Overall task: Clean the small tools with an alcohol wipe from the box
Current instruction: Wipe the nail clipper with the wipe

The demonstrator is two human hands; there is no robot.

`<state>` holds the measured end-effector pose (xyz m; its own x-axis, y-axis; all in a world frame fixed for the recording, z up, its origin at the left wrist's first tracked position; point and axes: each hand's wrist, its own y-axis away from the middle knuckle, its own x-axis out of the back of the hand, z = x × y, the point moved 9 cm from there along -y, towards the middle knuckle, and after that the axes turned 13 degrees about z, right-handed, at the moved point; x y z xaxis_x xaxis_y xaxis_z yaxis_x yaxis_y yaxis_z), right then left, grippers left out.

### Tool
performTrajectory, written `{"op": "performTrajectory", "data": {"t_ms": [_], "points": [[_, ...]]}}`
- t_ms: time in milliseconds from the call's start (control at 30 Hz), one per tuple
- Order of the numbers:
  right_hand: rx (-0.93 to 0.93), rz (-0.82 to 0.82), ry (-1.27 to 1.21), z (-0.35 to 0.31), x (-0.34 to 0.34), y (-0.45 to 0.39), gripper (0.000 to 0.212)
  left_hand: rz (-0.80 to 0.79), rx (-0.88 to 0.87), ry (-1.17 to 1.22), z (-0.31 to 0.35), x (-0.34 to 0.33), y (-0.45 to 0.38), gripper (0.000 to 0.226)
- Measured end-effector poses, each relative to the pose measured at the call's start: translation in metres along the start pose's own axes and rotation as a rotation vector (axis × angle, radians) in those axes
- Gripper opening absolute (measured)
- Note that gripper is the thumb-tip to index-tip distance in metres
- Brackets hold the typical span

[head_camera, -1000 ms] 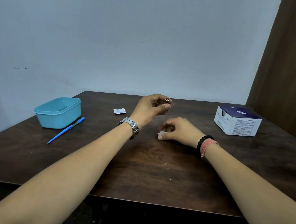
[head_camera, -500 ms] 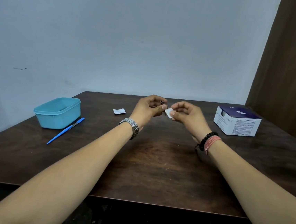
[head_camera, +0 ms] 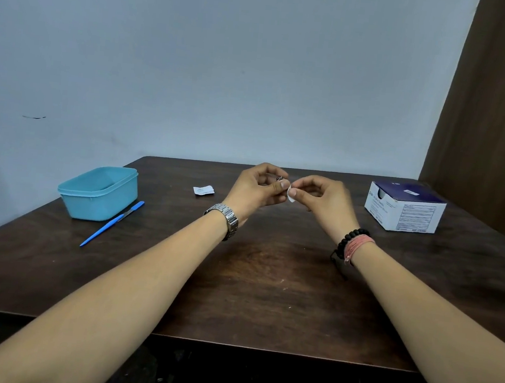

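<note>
The wipe [head_camera: 291,197] is already out of the box [head_camera: 405,210], whose torn sachet [head_camera: 203,190] lies on the table [head_camera: 267,285]; the right hand [head_camera: 322,195] pinches it above mid-table against a small dark tool [head_camera: 280,179] pinched in the left hand [head_camera: 257,188], too small to identify. Cleaning looks just begun: the blue-handled tool [head_camera: 112,223] beside the teal tub [head_camera: 100,193] appears still to be wiped
</note>
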<state>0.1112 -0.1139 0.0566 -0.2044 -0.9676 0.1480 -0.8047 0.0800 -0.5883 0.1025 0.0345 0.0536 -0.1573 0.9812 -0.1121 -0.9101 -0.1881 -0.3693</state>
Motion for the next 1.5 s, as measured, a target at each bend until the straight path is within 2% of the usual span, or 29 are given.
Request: {"op": "performTrajectory", "data": {"t_ms": [100,233,467,700,900,1067,1400,1500], "points": [[-0.051,-0.026,-0.037,0.003,-0.003,0.0,0.012,0.01,-0.011,-0.04,0.0,0.0,0.0,0.007],[-0.116,-0.076,-0.15,0.007,-0.009,0.001,0.007,0.065,-0.077,-0.169,0.003,0.007,-0.003,0.013],[-0.154,-0.057,-0.2,0.01,-0.008,-0.001,0.001,0.149,-0.077,-0.138,0.004,0.02,-0.009,0.009],[-0.11,-0.079,-0.153,0.006,-0.01,0.002,0.006,0.057,-0.064,-0.226,-0.003,0.004,-0.003,0.018],[-0.21,-0.093,-0.261,0.01,-0.013,0.004,0.005,0.158,-0.073,-0.181,0.002,0.019,-0.009,0.016],[-0.231,-0.111,-0.271,0.011,-0.014,0.005,0.005,0.062,-0.079,-0.154,-0.002,0.007,-0.006,0.009],[-0.363,-0.126,-0.397,0.015,-0.016,0.009,0.011,-0.098,-0.081,-0.058,0.004,-0.009,0.001,0.02],[-0.346,-0.109,-0.364,0.015,-0.013,0.008,0.012,-0.107,-0.074,-0.055,0.003,-0.009,0.002,0.021]]}}
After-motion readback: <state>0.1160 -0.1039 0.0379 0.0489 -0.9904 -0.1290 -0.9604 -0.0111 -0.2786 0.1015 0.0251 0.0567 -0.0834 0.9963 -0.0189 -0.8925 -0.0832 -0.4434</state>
